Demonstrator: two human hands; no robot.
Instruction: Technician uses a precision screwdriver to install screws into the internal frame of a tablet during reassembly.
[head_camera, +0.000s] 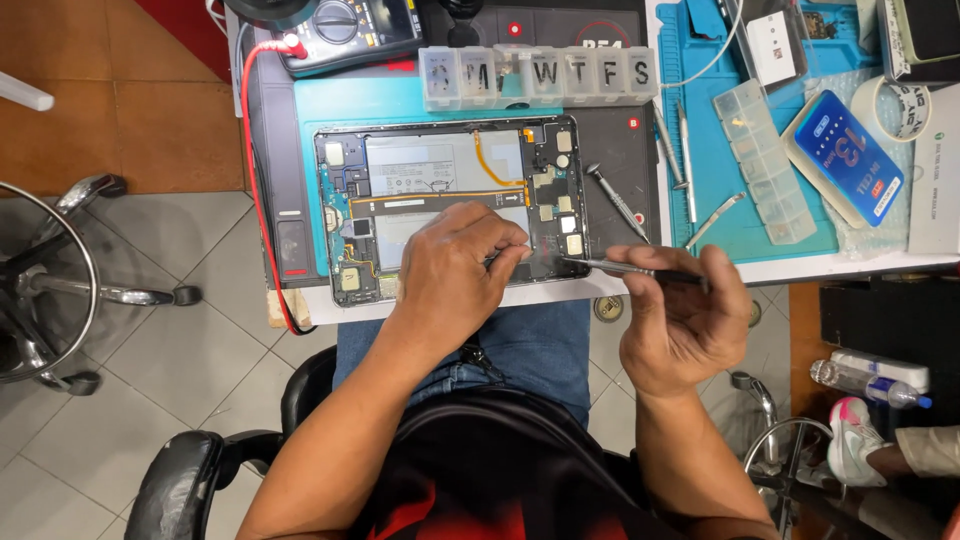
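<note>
Screwdriver tip at opened tablet's near right corner.
Right hand (680, 325) pinches a slim screwdriver (630, 268), shaft lying left-right, tip pointing left onto the tablet (450, 205) by the workbench's near edge. Left hand (455, 270) rests there, fingertips (515, 250) closed narrow just left of the tip; what they pinch, cannot tell.

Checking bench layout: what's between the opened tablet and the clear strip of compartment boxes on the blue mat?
Head view: a loose screwdriver beside the opened tablet, then two slim metal tools, before the compartment boxes.

From here my left hand (455, 275) hides the opened tablet's (450, 205) lower middle, the multimeter (350, 30) is cut off at the top edge, and screws stay too small to tell.
</note>
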